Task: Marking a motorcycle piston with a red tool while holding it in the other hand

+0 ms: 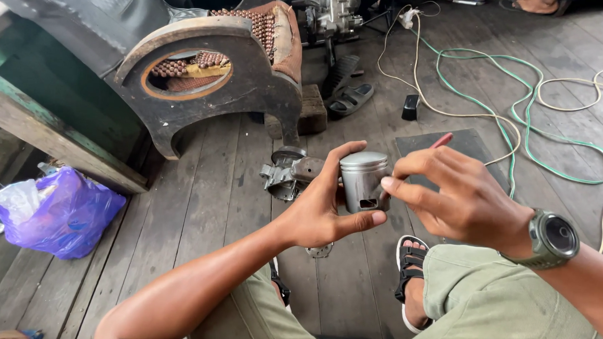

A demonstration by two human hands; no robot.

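Piston in hand over a plank floor

Piston (363,181) sits upright in the person's left hand (323,208), thumb curled over the top and fingers under the skirt, held above the wooden floor (212,199) between the knees. The right hand (453,193), wearing a grey watch (552,239), pinches a thin red-tipped tool (439,141) with its tip right against the piston's side. Just behind the piston lies a greasy metal engine part (289,172) on the planks. As for containers: a purple plastic bag (59,213) slumps at the left, tied up, contents not visible. Green and white cables (521,104) snake across the floor to the right.
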